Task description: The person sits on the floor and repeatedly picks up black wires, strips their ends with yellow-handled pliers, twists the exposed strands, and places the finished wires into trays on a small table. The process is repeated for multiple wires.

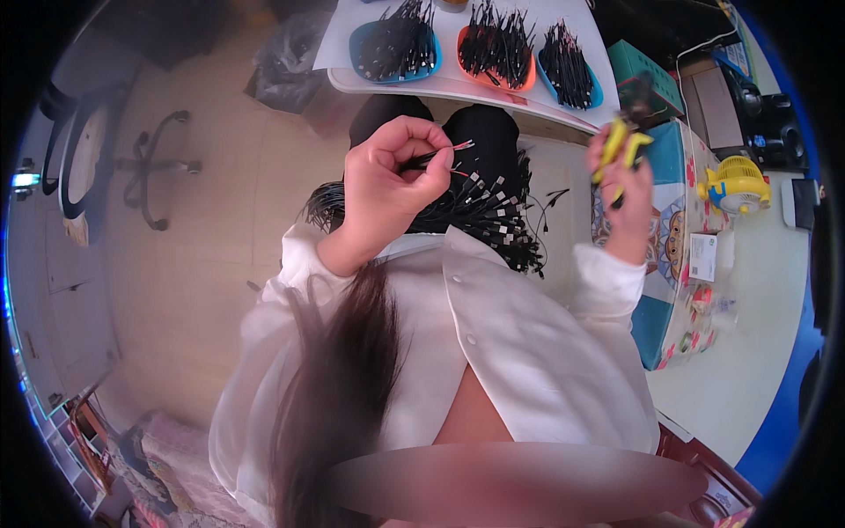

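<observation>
While the left hand (392,180) pinches a thin, smooth black cable (421,162) between thumb and finger, the right hand (627,207), well apart, is wrapped around yellow-handled pliers (613,143). On black trousers (486,145) lies a tangled heap of similar cables (480,220) with flat metal plugs (476,179); rounded plastic trays (359,42), two blue and one orange, stand along the white table's (422,91) front edge. The held cable is above the trousers, near this edge, its long axis nearly crosswise, its reddish wire ends (463,146) pointing right and slightly away.
</observation>
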The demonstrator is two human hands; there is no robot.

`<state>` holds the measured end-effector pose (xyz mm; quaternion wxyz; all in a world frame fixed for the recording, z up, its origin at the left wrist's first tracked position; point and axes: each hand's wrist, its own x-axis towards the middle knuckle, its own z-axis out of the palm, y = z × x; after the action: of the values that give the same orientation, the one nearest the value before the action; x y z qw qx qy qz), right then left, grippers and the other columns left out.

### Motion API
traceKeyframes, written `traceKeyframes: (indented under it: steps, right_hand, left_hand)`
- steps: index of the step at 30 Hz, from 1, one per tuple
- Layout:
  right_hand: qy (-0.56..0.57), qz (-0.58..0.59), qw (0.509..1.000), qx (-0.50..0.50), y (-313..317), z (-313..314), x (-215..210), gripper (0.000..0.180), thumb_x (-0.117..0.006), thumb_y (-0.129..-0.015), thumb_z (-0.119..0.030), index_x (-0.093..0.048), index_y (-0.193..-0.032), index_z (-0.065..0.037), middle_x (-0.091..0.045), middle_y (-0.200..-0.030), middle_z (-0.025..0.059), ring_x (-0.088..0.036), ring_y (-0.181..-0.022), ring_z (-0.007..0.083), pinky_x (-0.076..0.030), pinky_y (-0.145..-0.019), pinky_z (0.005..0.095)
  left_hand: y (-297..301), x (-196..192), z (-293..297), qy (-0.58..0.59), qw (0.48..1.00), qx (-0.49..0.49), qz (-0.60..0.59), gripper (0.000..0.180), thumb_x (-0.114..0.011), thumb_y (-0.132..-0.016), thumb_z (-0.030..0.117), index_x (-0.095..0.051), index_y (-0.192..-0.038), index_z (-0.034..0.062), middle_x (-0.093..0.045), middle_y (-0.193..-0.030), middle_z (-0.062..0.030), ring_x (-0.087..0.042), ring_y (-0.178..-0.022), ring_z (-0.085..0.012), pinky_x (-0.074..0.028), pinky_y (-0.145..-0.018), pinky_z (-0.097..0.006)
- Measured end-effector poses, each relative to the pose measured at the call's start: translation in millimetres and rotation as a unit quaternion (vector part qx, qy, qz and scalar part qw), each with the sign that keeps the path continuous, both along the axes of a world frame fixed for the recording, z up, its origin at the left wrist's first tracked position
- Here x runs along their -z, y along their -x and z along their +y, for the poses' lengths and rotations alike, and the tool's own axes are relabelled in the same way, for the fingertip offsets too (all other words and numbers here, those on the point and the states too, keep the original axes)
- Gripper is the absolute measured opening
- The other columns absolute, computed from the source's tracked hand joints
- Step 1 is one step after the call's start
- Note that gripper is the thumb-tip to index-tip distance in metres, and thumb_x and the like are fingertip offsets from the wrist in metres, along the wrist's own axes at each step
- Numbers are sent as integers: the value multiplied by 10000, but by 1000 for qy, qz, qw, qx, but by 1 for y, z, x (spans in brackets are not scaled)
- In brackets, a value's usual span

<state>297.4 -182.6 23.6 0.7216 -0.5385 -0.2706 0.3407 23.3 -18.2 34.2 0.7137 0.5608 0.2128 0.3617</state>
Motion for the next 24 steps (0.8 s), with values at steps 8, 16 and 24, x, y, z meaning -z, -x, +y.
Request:
traceKeyframes:
  steps: [8,16,24]
  right_hand:
    - [155,-64,929,-329,125,13,-49,490,-553,-729,-112,-479,-1201,-2,-506,-931,31,-465,-825,106,-400,-768,237]
    - [219,-120,909,-335,129,14,-45,467,-542,-744,-89,-489,-1199,0,-512,-916,35,-479,-816,118,-412,-773,245]
    - [181,-36,925,-331,125,13,-41,490,-551,-729,-78,-500,-1210,-1,-516,-928,32,-480,-819,109,-408,-780,234]
  left_hand:
    - [6,0,-2,-139,989,-50,12,69,-642,-888,-8,-617,-937,-50,-603,-775,17,-508,-673,-11,-390,-560,-151]
    - [7,8,0,-179,982,-56,36,70,-641,-876,20,-634,-894,-46,-591,-647,-45,-499,-599,-22,-419,-523,-193]
    - [5,8,-2,-211,975,-63,28,75,-619,-891,20,-651,-921,-41,-581,-641,-69,-520,-547,-91,-434,-517,-234]
